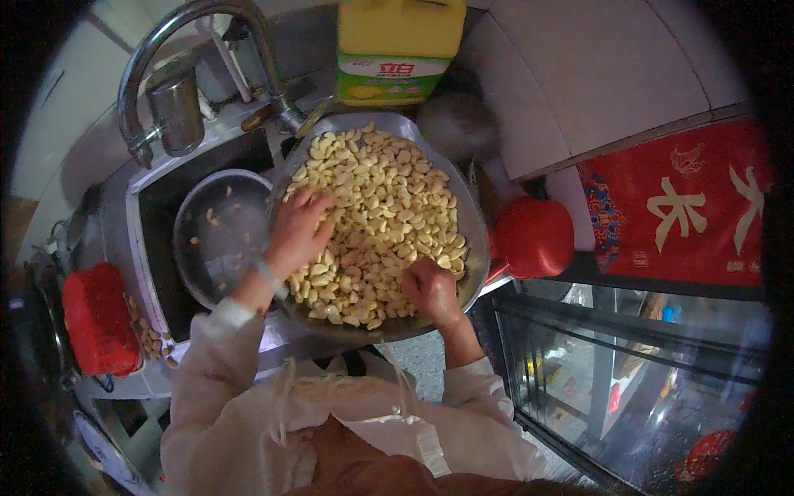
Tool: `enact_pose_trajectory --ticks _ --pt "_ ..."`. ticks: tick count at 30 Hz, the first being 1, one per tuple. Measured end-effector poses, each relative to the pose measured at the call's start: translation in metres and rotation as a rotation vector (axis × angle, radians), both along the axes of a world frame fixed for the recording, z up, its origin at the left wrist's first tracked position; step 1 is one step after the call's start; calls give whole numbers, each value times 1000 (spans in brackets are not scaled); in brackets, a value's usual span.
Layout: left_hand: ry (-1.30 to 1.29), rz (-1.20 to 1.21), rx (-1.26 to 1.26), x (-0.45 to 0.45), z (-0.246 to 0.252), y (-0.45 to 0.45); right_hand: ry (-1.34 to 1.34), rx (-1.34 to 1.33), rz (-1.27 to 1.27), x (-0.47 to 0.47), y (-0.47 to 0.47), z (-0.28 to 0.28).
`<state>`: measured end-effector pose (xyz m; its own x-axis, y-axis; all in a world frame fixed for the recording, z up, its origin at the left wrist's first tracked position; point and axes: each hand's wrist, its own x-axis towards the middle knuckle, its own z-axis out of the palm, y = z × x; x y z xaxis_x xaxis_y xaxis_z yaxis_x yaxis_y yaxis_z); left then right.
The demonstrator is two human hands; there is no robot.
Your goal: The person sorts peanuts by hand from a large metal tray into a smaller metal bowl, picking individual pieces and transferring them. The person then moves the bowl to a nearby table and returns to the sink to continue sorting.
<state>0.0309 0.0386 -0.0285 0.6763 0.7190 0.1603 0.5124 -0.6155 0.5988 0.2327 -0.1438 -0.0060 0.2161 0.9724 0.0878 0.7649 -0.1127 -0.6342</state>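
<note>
A wide metal basin [476, 248] is heaped with pale, peeled kernels [378, 204]; whether they are beans, nuts or garlic cloves I cannot tell. My left hand [302, 226] lies over the left side of the heap, its fingers apart and touching the kernels. Low on the right side, my right hand [432, 290] has its fingers curled down against the heap. Those fingers hide whether a kernel is between them. To the left, a round bowl [186, 273] sits in the sink, with a few small brownish bits in it.
A chrome faucet [127, 80] arches over the sink [144, 260]. A yellow jug [400, 37] stands behind the basin. Right of it are a red plastic ladle [536, 239] and a glass-topped case [608, 366]. A red container [99, 322] and brown pieces [151, 341] lie left.
</note>
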Motion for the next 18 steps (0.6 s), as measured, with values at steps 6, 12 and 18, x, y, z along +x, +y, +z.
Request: enact_pose_trajectory --ticks 6,12,18 --pt "328 -10 20 85 -25 4 -33 33 -90 8 -13 -1" --pt "116 -308 -157 51 -18 -71 -65 7 -61 12 -12 -2" --pt "143 -389 -166 8 10 -74 -81 -19 21 10 -11 2"
